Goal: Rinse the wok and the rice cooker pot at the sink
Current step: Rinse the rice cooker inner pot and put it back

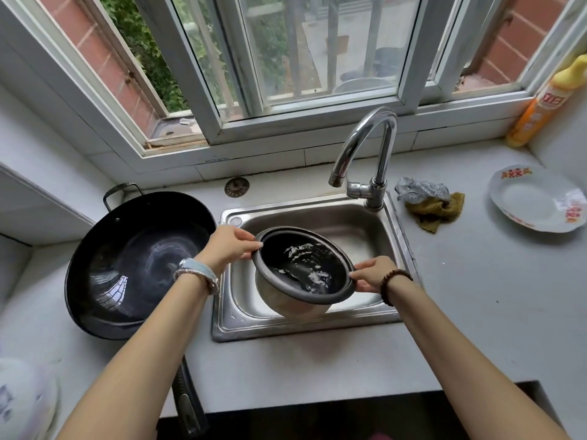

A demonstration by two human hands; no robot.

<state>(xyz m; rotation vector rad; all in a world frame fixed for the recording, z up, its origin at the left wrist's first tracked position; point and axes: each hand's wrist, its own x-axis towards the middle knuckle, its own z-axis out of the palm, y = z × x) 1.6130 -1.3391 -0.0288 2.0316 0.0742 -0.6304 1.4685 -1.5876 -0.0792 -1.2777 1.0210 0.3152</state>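
Two bare hands hold one pot [303, 269] over the sink [374, 217]; the left hand [230, 246] grips the pot's far-left rim, fingers curled over the edge; the right hand [374, 274] pinches the near-right rim, thumb on top and fingers beneath. The pot is tilted, its mouth facing the person, with a little water pooled and glinting inside its dark lining; its steel outside sits low within the basin. One wok [136, 265] rests on the counter [476, 296] just left of the sink, its rim overlapping the sink's left edge, wet inside, its long handle [189, 404] pointing toward the person. One tap [365, 154] stands at the sink's back right corner, spout curving left; no stream is visible. Right of the tap lie two cloths [428, 201], one grey on one olive; further right, one plate [536, 198]; in the corner, one bottle [546, 103]. Each wrist wears one bracelet.
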